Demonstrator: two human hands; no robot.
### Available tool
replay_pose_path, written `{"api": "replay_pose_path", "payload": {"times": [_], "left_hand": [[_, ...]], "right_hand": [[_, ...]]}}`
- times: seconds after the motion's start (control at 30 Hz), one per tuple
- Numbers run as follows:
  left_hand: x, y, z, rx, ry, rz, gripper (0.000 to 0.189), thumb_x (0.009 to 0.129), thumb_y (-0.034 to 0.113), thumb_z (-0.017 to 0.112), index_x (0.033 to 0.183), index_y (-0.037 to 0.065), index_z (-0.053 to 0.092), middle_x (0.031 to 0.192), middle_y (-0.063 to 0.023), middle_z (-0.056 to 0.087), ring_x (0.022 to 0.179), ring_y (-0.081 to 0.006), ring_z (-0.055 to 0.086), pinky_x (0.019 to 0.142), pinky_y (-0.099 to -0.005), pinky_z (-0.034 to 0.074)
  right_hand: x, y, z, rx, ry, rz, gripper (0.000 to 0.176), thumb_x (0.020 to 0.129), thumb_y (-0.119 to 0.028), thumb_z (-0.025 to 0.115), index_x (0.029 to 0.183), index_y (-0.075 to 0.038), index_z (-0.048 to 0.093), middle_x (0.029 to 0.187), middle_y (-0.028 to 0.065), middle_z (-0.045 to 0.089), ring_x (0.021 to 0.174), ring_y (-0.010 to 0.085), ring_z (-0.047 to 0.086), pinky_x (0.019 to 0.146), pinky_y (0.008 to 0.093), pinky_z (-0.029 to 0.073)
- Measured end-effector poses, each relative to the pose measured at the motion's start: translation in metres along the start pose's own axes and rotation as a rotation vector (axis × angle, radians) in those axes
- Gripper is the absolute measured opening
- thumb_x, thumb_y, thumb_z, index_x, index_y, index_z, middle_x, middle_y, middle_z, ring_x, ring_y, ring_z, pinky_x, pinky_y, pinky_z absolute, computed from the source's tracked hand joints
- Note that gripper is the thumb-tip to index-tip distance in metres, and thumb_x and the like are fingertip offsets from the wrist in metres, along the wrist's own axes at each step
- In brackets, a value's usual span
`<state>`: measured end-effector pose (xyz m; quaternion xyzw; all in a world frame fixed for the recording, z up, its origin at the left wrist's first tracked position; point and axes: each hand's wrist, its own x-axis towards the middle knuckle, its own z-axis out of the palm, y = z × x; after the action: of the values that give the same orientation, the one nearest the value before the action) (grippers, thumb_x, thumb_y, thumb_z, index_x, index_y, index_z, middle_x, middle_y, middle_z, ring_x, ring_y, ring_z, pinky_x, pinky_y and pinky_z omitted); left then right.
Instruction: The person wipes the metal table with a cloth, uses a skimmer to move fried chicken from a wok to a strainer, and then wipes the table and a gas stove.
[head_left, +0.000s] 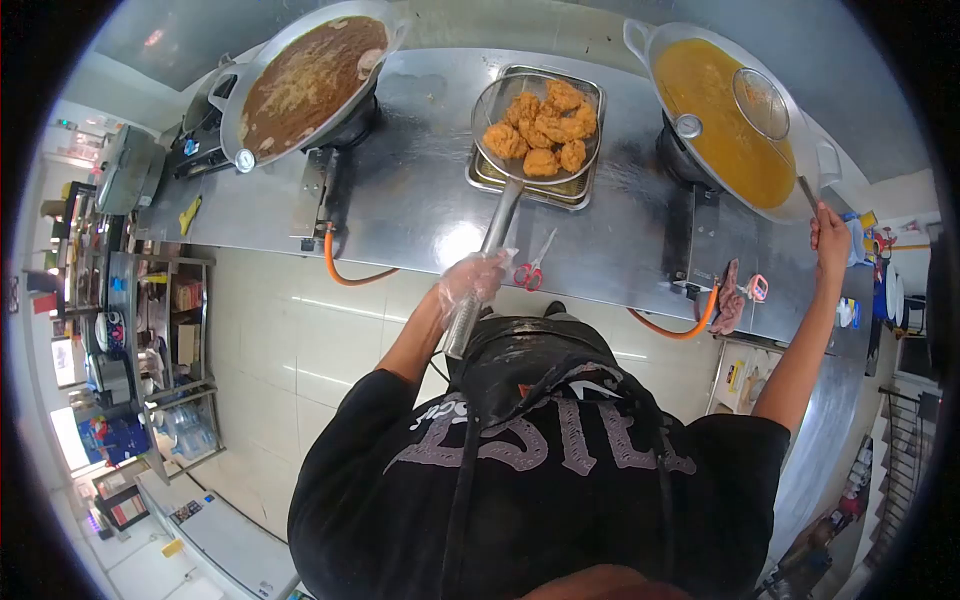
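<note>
My left hand [474,279], in a clear plastic glove, is wrapped round the metal handle of a large strainer [503,215]. Several golden-brown pieces of fried chicken [540,122] lie in its mesh bowl, which is over a wire rack on a metal tray [578,198]. At the right, my bare right hand [830,240] grips the handle of a smaller skimmer [762,103]. Its round mesh head is over the yellow oil in the right wok [700,85], with small crumbs on the mesh. Red-handled scissors [530,274] lie near my left hand.
A second wok [300,90] of darker, foaming oil stands at the left, with a thermometer [245,160] on its rim. Another thermometer [688,125] is on the right wok. Orange gas hoses [345,275] hang at the steel counter's front edge. A crumpled cloth [730,300] lies at right.
</note>
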<state>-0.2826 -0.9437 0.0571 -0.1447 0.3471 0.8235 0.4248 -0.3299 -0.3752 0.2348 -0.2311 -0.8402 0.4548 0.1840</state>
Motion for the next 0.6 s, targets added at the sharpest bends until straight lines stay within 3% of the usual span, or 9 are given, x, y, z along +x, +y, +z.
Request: {"api": "replay_pose_path", "payload": {"times": [0.13,0.33,0.47,0.6], "left_hand": [[-0.024,0.002,-0.032,0.111,-0.036,-0.081,0.011,0.094,0.022,0.051,0.092,0.011,0.048,0.058,0.0079,0.036,0.042,-0.0019,0.033,0.035,-0.0181,0.026],[-0.048,0.002,-0.051,-0.118,-0.164,-0.1,0.013,0.095,0.021,0.05,0.099,0.009,0.048,0.06,0.0067,0.037,0.044,-0.0024,0.034,0.036,-0.0181,0.028],[-0.058,0.011,-0.064,-0.102,-0.158,-0.116,0.013,0.095,0.021,0.048,0.101,0.009,0.047,0.06,0.0066,0.036,0.044,-0.0022,0.034,0.037,-0.018,0.029],[-0.069,0.026,-0.063,-0.163,-0.193,-0.146,0.013,0.096,0.022,0.047,0.1,0.009,0.047,0.06,0.0064,0.037,0.044,-0.0024,0.035,0.037,-0.0177,0.031]], "right_hand": [[-0.021,-0.024,0.011,0.01,0.063,0.043,0.028,0.089,-0.03,0.059,0.094,-0.002,0.065,0.059,-0.004,0.048,0.047,0.0028,0.039,0.041,0.0194,0.029],[-0.025,-0.057,0.044,0.018,0.084,0.036,0.029,0.087,-0.03,0.062,0.095,-0.002,0.065,0.059,-0.0043,0.047,0.047,0.003,0.038,0.043,0.0196,0.029],[-0.031,-0.09,0.092,0.091,0.061,-0.086,0.031,0.087,-0.028,0.062,0.101,0.0,0.066,0.062,-0.0022,0.053,0.048,0.0046,0.043,0.045,0.0198,0.034],[-0.073,-0.146,0.171,-0.069,0.105,-0.178,0.034,0.088,-0.028,0.06,0.112,-0.004,0.063,0.067,0.0015,0.06,0.05,0.006,0.05,0.048,0.0209,0.043]]}}
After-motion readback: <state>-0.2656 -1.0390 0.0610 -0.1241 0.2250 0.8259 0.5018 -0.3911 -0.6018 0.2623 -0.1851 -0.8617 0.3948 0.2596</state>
